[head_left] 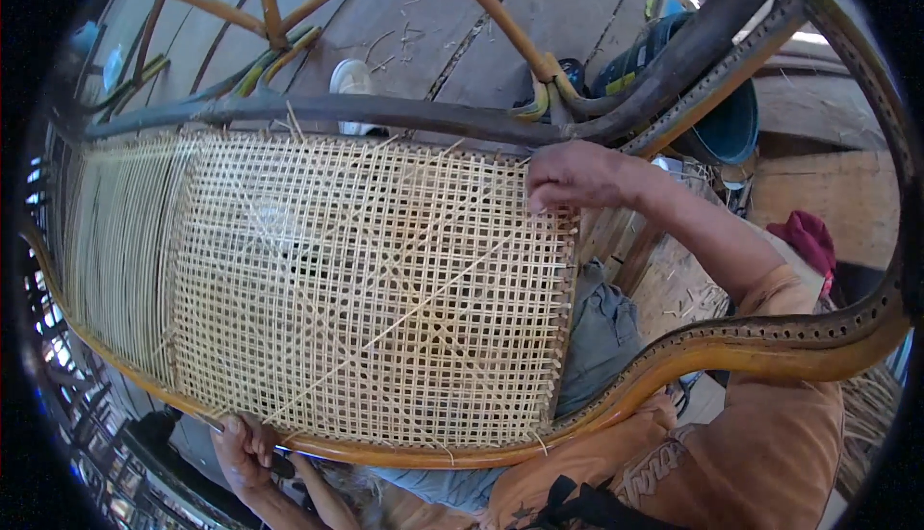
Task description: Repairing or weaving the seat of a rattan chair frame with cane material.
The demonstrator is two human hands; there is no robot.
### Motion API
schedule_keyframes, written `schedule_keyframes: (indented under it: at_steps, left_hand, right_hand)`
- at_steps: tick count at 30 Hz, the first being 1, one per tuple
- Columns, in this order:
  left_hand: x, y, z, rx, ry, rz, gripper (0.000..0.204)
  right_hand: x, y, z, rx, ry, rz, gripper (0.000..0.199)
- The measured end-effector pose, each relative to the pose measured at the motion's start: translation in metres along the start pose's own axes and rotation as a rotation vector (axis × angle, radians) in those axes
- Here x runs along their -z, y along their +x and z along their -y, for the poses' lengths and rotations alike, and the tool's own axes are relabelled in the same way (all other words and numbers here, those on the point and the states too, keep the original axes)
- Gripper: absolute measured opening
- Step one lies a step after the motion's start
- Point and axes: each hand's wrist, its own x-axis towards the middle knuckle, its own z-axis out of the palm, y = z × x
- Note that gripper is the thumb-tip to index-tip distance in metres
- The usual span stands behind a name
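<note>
A woven cane panel [366, 280] stretches across a curved wooden frame [433, 456] in front of me. Over its weave, a lighter diagonal cane strand [423, 306] runs from the lower left up toward my right fingertips. My right hand [576, 179] is closed at the panel's far right corner, its fingers pinched on that strand; the fingertips are partly hidden. At the near left rail, my left hand [245, 445] is curled around a slim tool with a dark handle [282, 464]. Its thin tip shows at the rail, though its exact kind is unclear.
Left of the dense weave, parallel strands [120, 241] span the frame unwoven. A dark rail [385, 114] and wooden legs [491, 15] rise beyond the panel. A dark green bucket [727, 126] stands at the far right. Cane scraps litter the plank floor [414, 39], beside a white shoe [352, 77].
</note>
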Motion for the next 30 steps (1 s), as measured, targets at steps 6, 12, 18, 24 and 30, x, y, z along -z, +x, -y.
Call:
schedule_keyframes:
  at_steps: [6, 12, 18, 24, 30]
  left_hand:
    - [-0.038, -0.019, -0.072, -0.453, 0.496, -0.675, 0.032]
    - [-0.198, -0.007, -0.031, -0.735, 0.762, 0.022, 0.021]
    - [-0.281, 0.046, 0.026, -0.255, 1.36, 0.273, 0.026]
    - [-0.283, 0.047, 0.043, -0.354, 1.245, 0.184, 0.026]
    - [-0.299, 0.058, 0.077, -0.129, 0.802, 0.231, 0.034]
  right_hand:
    - [0.004, -0.011, -0.003, -0.076, 0.174, 0.06, 0.026]
    - [0.009, 0.007, -0.002, -0.087, 0.093, 0.235, 0.02]
    - [0.021, 0.016, 0.012, -0.12, -0.079, 0.39, 0.017]
    - [-0.002, 0.019, 0.003, -0.006, -0.098, 0.24, 0.014]
    - [-0.024, -0.004, -0.016, -0.087, -0.123, -0.04, 0.018]
